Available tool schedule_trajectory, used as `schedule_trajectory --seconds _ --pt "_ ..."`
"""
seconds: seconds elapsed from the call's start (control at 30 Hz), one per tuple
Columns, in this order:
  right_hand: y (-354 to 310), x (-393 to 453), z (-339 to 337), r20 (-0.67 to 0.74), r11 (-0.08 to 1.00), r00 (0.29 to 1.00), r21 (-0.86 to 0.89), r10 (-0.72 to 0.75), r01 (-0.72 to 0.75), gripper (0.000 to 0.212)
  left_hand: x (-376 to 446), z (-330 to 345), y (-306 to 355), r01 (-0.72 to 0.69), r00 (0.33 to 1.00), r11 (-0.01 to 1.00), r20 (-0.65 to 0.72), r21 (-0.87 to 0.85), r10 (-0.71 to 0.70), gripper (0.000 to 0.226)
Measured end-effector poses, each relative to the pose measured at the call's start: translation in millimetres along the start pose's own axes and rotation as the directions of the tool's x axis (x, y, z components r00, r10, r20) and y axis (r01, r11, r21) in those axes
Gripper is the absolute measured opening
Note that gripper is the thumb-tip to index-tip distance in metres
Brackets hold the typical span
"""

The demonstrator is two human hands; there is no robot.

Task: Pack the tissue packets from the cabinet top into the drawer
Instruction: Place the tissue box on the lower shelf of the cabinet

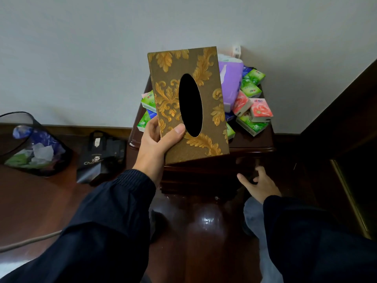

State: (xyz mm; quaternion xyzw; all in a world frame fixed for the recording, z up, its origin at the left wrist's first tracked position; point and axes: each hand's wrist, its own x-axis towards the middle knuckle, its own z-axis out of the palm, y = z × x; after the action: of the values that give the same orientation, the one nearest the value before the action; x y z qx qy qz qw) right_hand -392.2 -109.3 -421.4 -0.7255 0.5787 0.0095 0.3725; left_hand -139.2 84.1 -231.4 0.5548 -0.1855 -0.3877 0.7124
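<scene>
My left hand grips a brown tissue box with gold leaf pattern by its near left corner and holds it tilted above the dark wooden cabinet. Behind the box, several small tissue packets lie in a heap on the cabinet top: green ones, pink ones and a large purple pack. More green packets show left of the box. My right hand is low at the cabinet front, fingers curled at the dark drawer front. What it touches is too dark to tell.
A black mesh waste bin with wrappers and a black paper bag stand on the wooden floor at the left, against the grey wall. A dark piece of furniture rises at the right. A cable crosses the floor.
</scene>
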Motion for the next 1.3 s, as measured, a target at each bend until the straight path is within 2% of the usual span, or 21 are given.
schedule_trajectory --seconds 0.2,0.27,0.33,0.4,0.43,0.47,0.53,0.6,0.67,0.77,0.9,1.0,1.13,1.23,1.3 --pt "2.8 -18.4 -9.7 0.031 0.95 0.997 -0.301 -0.076 0.082 0.059 -15.2 -15.8 1.2 -0.004 1.0 1.0 -0.029 -0.019 0.004 0.09" --pt "-4.0 -25.5 -15.8 0.078 0.86 0.995 -0.502 -0.059 0.09 0.06 -21.4 -21.4 0.2 -0.012 0.999 0.999 -0.037 -0.041 0.01 0.087" --pt "-20.0 -33.9 -13.6 0.088 0.699 0.996 -0.714 0.03 0.042 0.071 -27.8 -29.1 0.2 -0.016 0.999 0.997 -0.041 -0.071 0.013 0.085" --pt "-43.3 -45.6 -2.3 0.053 0.576 0.997 -0.818 0.062 0.008 0.084 -34.6 -39.1 1.5 -0.018 0.999 0.995 -0.052 -0.094 0.013 0.085" --pt "-56.3 -51.2 6.3 0.077 0.579 0.997 -0.813 0.003 0.061 0.085 -38.5 -44.9 2.8 -0.017 0.998 0.996 -0.063 -0.091 0.012 0.085" --pt "-68.7 -55.8 16.9 0.148 0.611 0.984 -0.771 -0.1 0.178 0.081 -42.4 -51.6 4.2 -0.017 0.997 0.997 -0.076 -0.08 0.011 0.084" --pt "-92.9 -67.3 41.8 0.359 0.649 0.883 -0.601 -0.303 0.467 0.071 -51.0 -66.3 6.7 -0.017 0.995 0.998 -0.102 -0.064 0.01 0.084" --pt "-112.9 -82.0 66.9 0.483 0.663 0.797 -0.468 -0.362 0.584 0.067 -60.4 -81.6 9.6 -0.005 0.992 0.998 -0.127 -0.065 -0.004 0.086" --pt "-123.1 -90.0 85.6 0.477 0.661 0.8 -0.473 -0.363 0.582 0.066 -69.7 -96.1 11.9 0.003 0.99 0.998 -0.143 -0.059 -0.011 0.087" --pt "-129.2 -92.7 97.1 0.42 0.605 0.846 -0.594 -0.329 0.53 0.061 -82.2 -116.6 13.3 0.015 0.988 0.999 -0.154 -0.042 -0.021 0.088" --pt "-132.2 -96.0 105.4 0.427 0.534 0.858 -0.673 -0.285 0.512 0.056 -94.0 -140.4 15.6 0.087 0.985 0.996 -0.151 -0.021 -0.089 0.089" --pt "-126.6 -104.8 107.1 0.469 0.493 0.838 -0.679 -0.278 0.544 0.056 -96.9 -147.7 19.2 0.172 0.983 0.984 -0.077 0.037 -0.169 0.082" --pt "-113.9 -115.5 110.5 0.576 0.444 0.783 -0.654 -0.233 0.613 0.053 -95.5 -142.3 16.5 0.32 0.943 0.932 0.036 0.171 -0.33 0.056" --pt "-100.9 -127.6 118.9 0.658 0.423 0.733 -0.623 -0.173 0.658 0.051 -95.7 -134.9 9.0 0.4 0.9 0.87 0.056 0.289 -0.433 0.068" --pt "-91.9 -134.1 124.6 0.664 0.424 0.726 -0.614 -0.18 0.666 0.045 -98.1 -130.4 0.8 0.438 0.876 0.837 0.052 0.328 -0.479 0.064"
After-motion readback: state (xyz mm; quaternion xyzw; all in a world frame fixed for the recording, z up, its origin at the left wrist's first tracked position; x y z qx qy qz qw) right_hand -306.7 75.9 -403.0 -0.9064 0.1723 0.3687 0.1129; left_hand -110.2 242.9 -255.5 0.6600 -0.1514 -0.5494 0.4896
